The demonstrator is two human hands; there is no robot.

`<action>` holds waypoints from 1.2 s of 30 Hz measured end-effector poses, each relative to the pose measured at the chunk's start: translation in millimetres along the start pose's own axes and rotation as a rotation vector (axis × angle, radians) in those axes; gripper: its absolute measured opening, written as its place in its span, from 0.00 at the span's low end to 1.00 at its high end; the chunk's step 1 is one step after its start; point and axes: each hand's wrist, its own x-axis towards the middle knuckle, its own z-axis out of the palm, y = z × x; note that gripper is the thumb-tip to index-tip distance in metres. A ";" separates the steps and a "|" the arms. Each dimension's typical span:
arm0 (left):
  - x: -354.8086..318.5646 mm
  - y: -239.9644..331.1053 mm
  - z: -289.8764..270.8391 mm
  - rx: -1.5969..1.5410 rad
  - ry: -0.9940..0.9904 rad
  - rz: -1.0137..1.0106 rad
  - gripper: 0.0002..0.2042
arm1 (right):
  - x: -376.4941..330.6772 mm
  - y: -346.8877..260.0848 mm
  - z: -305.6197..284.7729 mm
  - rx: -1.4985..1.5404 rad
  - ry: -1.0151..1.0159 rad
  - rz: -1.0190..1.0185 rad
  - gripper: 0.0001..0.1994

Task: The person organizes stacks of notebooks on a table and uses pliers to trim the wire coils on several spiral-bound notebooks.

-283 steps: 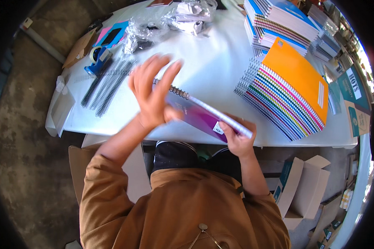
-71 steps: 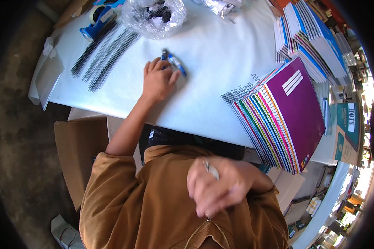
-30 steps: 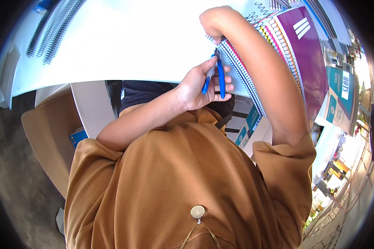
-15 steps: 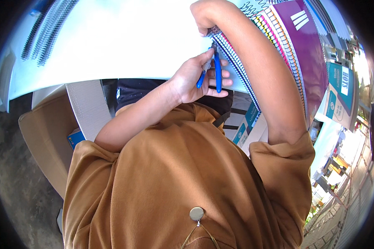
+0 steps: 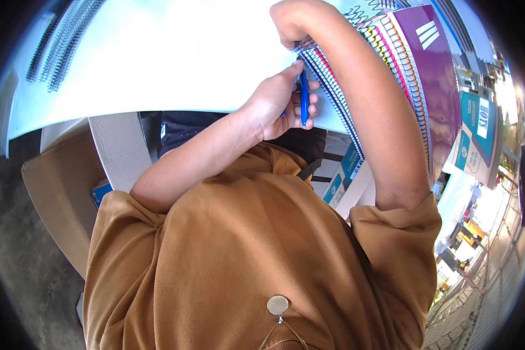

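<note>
A person in a brown shirt (image 5: 262, 233) works at a pale tabletop (image 5: 186, 70), the left hand (image 5: 280, 105) wrapped around blue-handled pliers (image 5: 304, 105), thumb laid along the upper part and fingers curled behind the grips. From my remote seat I see the tool pointing away from the wearer, its head just beside the bound edges of a stack of spiral notebooks (image 5: 429, 96) at the tabletop's right side. The right hand (image 5: 291, 26) bends over the far end of those bindings, beside the pliers' tip; its fingertips are hidden from me, so I cannot tell whether they pinch a coil. The right forearm crosses in front of the stack, which has a purple cover on top and multicoloured coils beneath. At far left I make out loose dark and grey binding coils (image 5: 64, 46) lying side by side. An open cardboard box (image 5: 61, 192) stands below the tabletop at left, and a teal and tan carton (image 5: 475, 137) sits beyond the notebooks at right.
</note>
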 end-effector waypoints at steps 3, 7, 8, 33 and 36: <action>2.1 -0.2 -3.8 0.068 -0.022 0.023 0.21 | 0.1 0.5 0.8 0.028 -0.009 0.009 0.09; -4.5 4.1 6.7 0.124 0.029 0.013 0.20 | 1.5 2.4 1.5 0.035 0.027 -0.024 0.09; -6.7 3.7 9.7 0.140 0.094 0.020 0.20 | 1.5 2.0 1.1 0.035 0.025 -0.024 0.09; -8.6 7.7 -11.9 0.368 -0.132 0.022 0.27 | 5.4 4.4 2.8 0.017 0.121 0.005 0.09; -10.2 8.5 -10.1 0.400 -0.131 0.013 0.28 | 4.9 6.0 2.6 0.026 0.110 -0.004 0.09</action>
